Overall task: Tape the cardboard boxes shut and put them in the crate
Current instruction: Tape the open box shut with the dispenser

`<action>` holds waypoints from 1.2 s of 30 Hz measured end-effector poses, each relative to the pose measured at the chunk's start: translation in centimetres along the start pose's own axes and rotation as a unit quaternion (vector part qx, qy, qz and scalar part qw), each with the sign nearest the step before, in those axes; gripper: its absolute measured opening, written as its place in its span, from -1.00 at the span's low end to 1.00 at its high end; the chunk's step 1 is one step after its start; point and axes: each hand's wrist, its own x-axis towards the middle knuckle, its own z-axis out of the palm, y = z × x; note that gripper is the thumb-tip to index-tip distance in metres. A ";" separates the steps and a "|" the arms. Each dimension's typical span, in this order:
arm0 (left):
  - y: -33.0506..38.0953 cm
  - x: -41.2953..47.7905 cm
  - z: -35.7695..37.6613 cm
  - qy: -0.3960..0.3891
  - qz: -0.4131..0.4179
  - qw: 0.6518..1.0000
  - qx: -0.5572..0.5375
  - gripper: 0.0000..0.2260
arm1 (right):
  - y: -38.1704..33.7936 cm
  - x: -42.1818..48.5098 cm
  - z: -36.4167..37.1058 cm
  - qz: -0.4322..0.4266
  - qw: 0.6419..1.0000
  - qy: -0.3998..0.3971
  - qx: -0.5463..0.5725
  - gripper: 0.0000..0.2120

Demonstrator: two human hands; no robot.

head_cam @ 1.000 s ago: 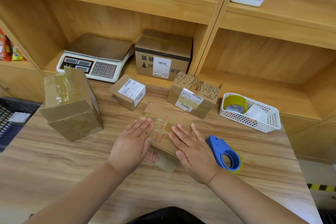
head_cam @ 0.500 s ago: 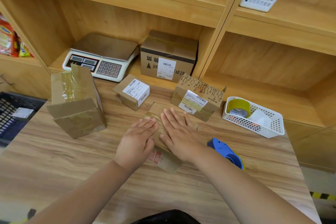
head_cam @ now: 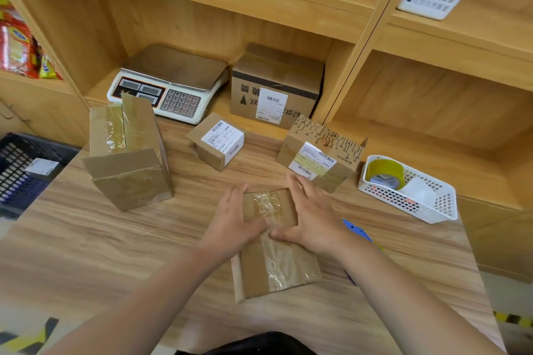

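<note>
Head view: left hand [head_cam: 230, 222] and right hand [head_cam: 313, 217] have slid off the small cardboard box [head_cam: 256, 271] top to its flanks, fingers straight, thumbs on the tape. Seal likely done; black crate [head_cam: 16, 176], left edge, next.

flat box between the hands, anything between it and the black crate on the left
Yes. The tall taped box stands on the table roughly on the straight line from the flat box to the black crate. Carrying it nearer the front edge would likely clear it.
</note>
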 end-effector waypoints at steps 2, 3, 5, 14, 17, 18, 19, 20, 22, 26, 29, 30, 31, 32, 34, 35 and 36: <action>0.1 0.6 -0.2 -0.016 -0.008 1.000 0.010 -0.30 | 0.6 0.8 -0.2 -0.037 0.999 -0.008 0.016 0.15; 0.3 1.0 -0.3 -0.019 -0.013 1.000 0.013 -0.33 | 0.7 1.2 -0.1 -0.046 0.998 0.000 0.030 0.12; 0.6 1.6 -0.5 -0.012 -0.012 1.000 0.010 -0.46 | 0.9 1.9 0.1 -0.049 0.997 0.031 0.060 -0.03; 1.3 2.9 -0.1 0.031 -0.033 0.998 -0.049 -0.80 | 1.0 4.7 0.7 -0.033 0.977 0.122 0.171 -0.68; 1.5 3.2 0.1 0.031 -0.062 0.994 -0.090 -0.78 | 0.7 5.3 1.1 -0.015 0.971 0.143 0.192 -0.60; 1.5 3.3 0.1 0.031 -0.071 0.992 -0.103 -0.78 | 0.5 5.4 1.1 -0.008 0.970 0.147 0.191 -0.58; 1.5 3.4 0.2 0.032 -0.077 0.990 -0.115 -0.77 | 0.5 5.5 1.1 -0.002 0.971 0.149 0.189 -0.58; 1.6 3.5 0.2 0.034 -0.081 0.988 -0.125 -0.76 | 0.3 5.6 1.1 0.005 0.972 0.150 0.183 -0.57; 1.7 3.6 0.2 0.036 -0.082 0.987 -0.135 -0.77 | 0.1 5.6 1.3 0.025 0.974 0.153 0.164 -0.58; 1.0 3.6 0.5 0.040 -0.064 0.991 -0.114 -0.79 | -0.2 4.9 1.6 0.045 0.977 0.152 0.140 -0.63; 0.4 3.6 0.7 0.045 -0.061 0.993 -0.088 -0.73 | 0.1 3.5 1.6 0.013 0.985 0.122 0.123 -0.64; 0.4 3.5 0.6 0.047 -0.057 0.994 -0.082 -0.73 | 0.2 2.9 1.6 -0.004 0.988 0.105 0.112 -0.58; 0.4 3.5 0.6 0.051 -0.050 0.995 -0.075 -0.72 | 0.4 2.4 1.5 -0.022 0.991 0.087 0.095 -0.48; 0.4 3.4 0.6 0.055 -0.042 0.995 -0.068 -0.73 | 0.5 1.9 1.4 -0.040 0.994 0.067 0.074 -0.35; 0.5 3.3 0.6 0.063 -0.035 0.996 -0.058 -0.75 | 0.7 1.0 1.3 -0.070 0.997 0.027 0.033 -0.13; 0.5 3.2 0.6 0.066 -0.034 0.996 -0.054 -0.76 | 0.7 0.6 1.3 -0.081 0.997 0.008 0.017 -0.06; 0.5 3.2 0.6 0.068 -0.032 0.996 -0.050 -0.76 | 0.8 0.2 1.2 -0.087 0.996 -0.009 0.004 0.00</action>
